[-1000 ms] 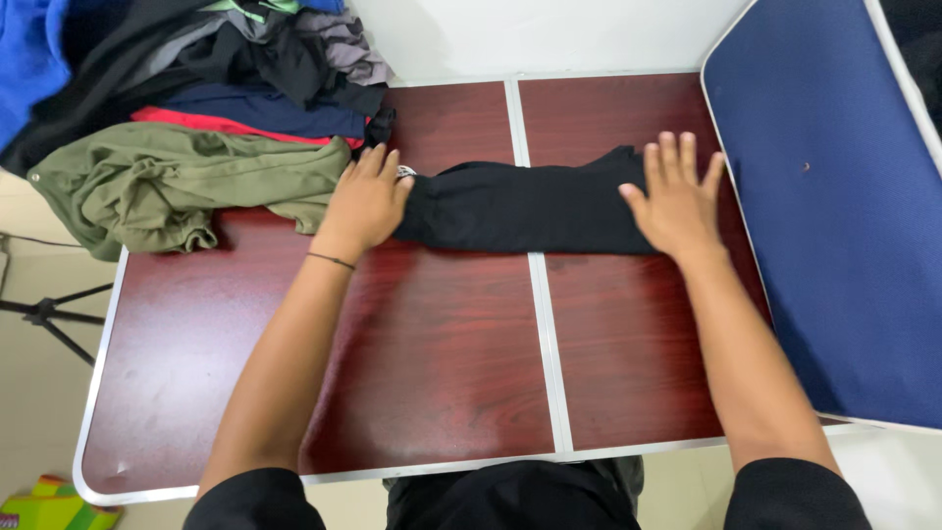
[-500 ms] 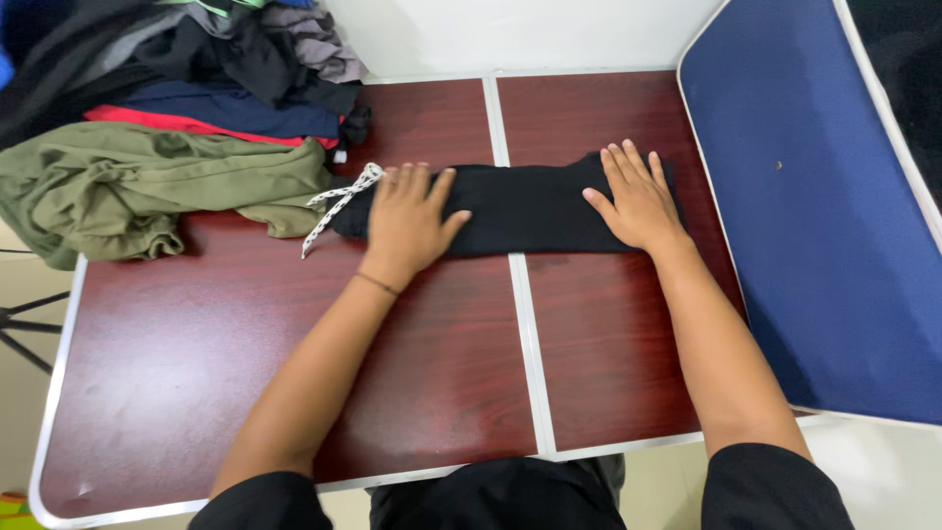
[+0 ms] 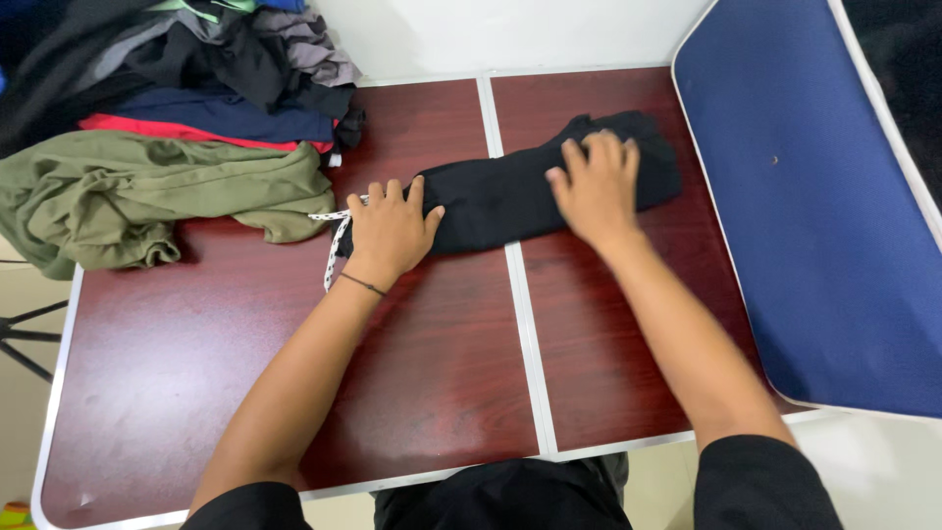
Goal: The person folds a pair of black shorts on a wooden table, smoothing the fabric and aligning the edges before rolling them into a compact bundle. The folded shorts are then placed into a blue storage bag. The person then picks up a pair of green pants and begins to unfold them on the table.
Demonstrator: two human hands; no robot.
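head cam | looks steeply down | close over table | single view

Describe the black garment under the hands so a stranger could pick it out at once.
Start at the dark red folding table with the pale seam down its middle. Across that seam, toward the far edge, lies the black garment, folded into a long narrow strip, with the left hand and right hand flat on it. Unlike the heaped clothes pile at far left, it lies alone, with a white speckled drawstring at its left end.
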